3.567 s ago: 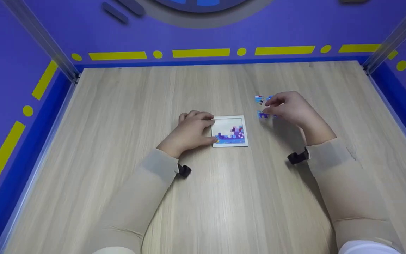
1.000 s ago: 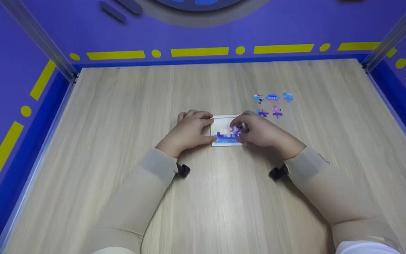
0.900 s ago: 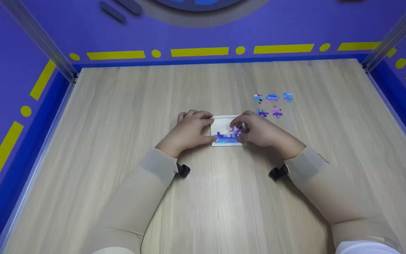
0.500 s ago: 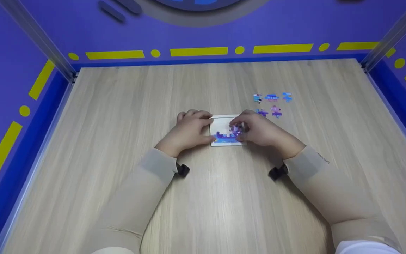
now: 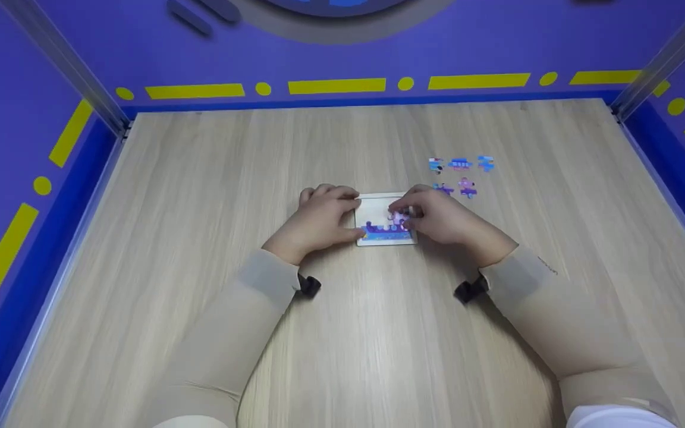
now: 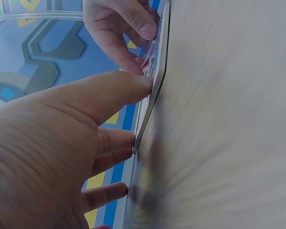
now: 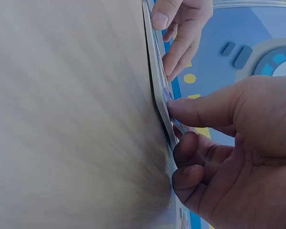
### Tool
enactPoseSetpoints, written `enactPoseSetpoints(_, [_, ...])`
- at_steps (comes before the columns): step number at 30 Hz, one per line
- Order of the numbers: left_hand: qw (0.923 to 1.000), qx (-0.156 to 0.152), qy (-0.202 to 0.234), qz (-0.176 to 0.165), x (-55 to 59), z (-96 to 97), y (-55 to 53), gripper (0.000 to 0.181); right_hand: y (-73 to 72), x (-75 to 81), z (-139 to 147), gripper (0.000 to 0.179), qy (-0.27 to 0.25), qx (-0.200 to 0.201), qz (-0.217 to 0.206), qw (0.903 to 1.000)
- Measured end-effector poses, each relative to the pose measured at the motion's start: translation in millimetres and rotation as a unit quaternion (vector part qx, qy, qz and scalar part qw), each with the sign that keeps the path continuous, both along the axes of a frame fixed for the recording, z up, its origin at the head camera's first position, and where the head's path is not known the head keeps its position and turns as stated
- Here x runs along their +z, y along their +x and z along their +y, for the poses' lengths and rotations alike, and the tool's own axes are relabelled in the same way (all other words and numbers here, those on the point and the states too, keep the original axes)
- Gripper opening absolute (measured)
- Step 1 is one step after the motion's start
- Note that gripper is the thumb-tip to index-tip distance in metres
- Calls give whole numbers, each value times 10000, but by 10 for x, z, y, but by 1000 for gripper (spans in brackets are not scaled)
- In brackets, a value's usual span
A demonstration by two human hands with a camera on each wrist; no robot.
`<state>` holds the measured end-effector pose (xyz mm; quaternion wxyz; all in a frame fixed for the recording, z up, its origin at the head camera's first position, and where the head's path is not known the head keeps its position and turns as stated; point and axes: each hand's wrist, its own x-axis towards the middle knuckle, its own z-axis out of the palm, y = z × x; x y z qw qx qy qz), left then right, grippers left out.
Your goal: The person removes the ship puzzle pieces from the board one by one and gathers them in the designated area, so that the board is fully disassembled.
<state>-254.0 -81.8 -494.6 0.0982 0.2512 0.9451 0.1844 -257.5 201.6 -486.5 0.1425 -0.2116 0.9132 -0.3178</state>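
A small white puzzle tray (image 5: 372, 207) lies mid-table, with joined blue and purple jigsaw pieces (image 5: 383, 232) along its near side and pink ones at its right. My left hand (image 5: 320, 223) steadies the tray's left side, thumb at the near corner and fingertips at the far one. In the left wrist view, that thumb (image 6: 126, 90) is straight on the rim. Over the tray's right side, my right hand (image 5: 440, 215) pinches a jigsaw piece (image 7: 178, 125), mostly hidden by the fingers. Its thumb presses close on the tray's picture surface in the right wrist view.
Several loose jigsaw pieces (image 5: 460, 164) lie in two rows beyond my right hand, one partly covered by it. The wood-grain table (image 5: 342, 333) ends at a purple wall (image 5: 342, 59) with yellow marks. Side walls stand left and right.
My right hand has come left from the loose pieces to the tray's right side. Lately its thumb has shifted slightly away from me, uncovering the near right corner. My left hand stays put.
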Motion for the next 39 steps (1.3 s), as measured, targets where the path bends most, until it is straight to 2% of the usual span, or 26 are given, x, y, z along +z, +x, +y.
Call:
enactPoseSetpoints(8, [10000,52,13,-18,9,0,3,73,-26,-8,-20,35,110,-345,-200,9991])
enactPoseSetpoints(18, [10000,39,-2,-16,10,4,0,72,-32,3,4,33,5,-233,-103,9997])
enactPoseSetpoints(25, [10000,70,16,-39,6,3,-2,71,-29,10,26,32,-97,107,241,9996])
enactPoseSetpoints(29, [10000,80,5,-55,0,5,-4,72,-29,13,25,32,-71,157,258,9995])
enactPoseSetpoints(39, [10000,71,-30,-38,-2,9,3,73,-31,10,15,32,-318,-212,261,9989])
